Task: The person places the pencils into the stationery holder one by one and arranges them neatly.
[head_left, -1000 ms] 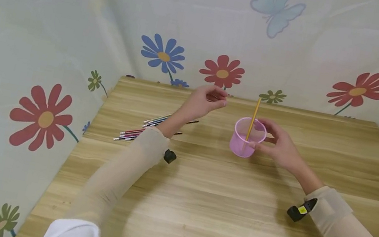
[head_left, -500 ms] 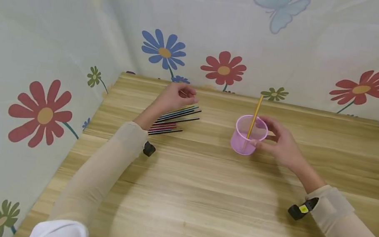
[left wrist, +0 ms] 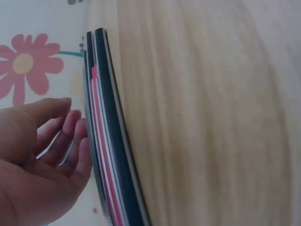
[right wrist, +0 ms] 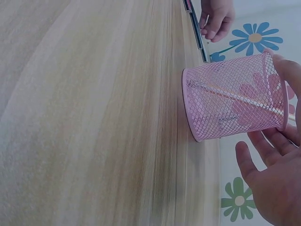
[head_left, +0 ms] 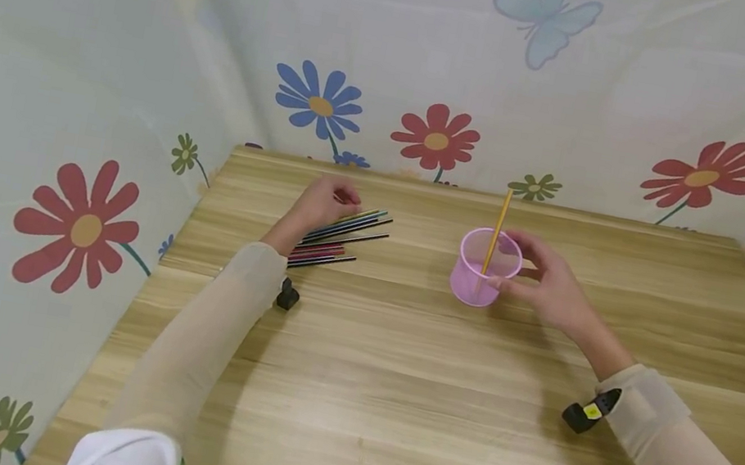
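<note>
Several pencils (head_left: 349, 237) lie bunched on the left of the wooden table, dark, blue and red among them. Just over their far side hovers my left hand (head_left: 319, 206), fingers loosely bent; in the left wrist view its fingertips are close beside the pencils (left wrist: 109, 127), with nothing visible between thumb and fingers. My right hand (head_left: 552, 291) holds a pink mesh pencil cup (head_left: 473, 290) by its right side, near the rim. The cup stands upright on the table, and one yellow pencil (head_left: 499, 226) leans inside it. Part of the pencil bunch is hidden behind the left hand and forearm.
The wooden table (head_left: 402, 404) reaches back to a pale curtain (head_left: 392, 36) printed with flowers and a butterfly. Another curtain side runs along the left edge. A small black camera sits on each wrist.
My left hand has moved left from near the cup to the pencils, then slightly lower. My right hand and the cup have stayed in place.
</note>
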A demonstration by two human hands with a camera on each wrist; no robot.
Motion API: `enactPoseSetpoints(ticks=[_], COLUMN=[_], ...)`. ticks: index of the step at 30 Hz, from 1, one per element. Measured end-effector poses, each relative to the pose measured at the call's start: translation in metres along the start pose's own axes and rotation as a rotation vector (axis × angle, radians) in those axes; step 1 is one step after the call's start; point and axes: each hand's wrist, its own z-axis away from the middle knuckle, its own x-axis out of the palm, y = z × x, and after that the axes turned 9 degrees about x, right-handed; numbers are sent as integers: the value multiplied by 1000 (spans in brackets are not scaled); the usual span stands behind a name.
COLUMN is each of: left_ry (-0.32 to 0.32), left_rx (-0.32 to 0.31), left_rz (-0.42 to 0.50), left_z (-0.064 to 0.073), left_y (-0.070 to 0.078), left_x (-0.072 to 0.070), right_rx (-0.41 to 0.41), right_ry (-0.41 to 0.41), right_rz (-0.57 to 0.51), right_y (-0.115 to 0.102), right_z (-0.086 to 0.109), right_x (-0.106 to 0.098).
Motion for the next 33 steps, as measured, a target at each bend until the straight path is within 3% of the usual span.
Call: enactPoseSetpoints(ticks=[7,28,33], left_ry=[-3,-87,-100], left_rx=[-31,-12,18], left_rz=[-34,-153,-202], left_z=[-2,-7,-7], left_y=[-5,-2,-1], left_x=[3,8,8], right_rx=[-14,9,18], right_ry=[-7,-12,-18], right_rz=[2,-13,-11], right_y=[0,-1,-2], right_z=[1,2,1], right_x=[0,-1,-1])
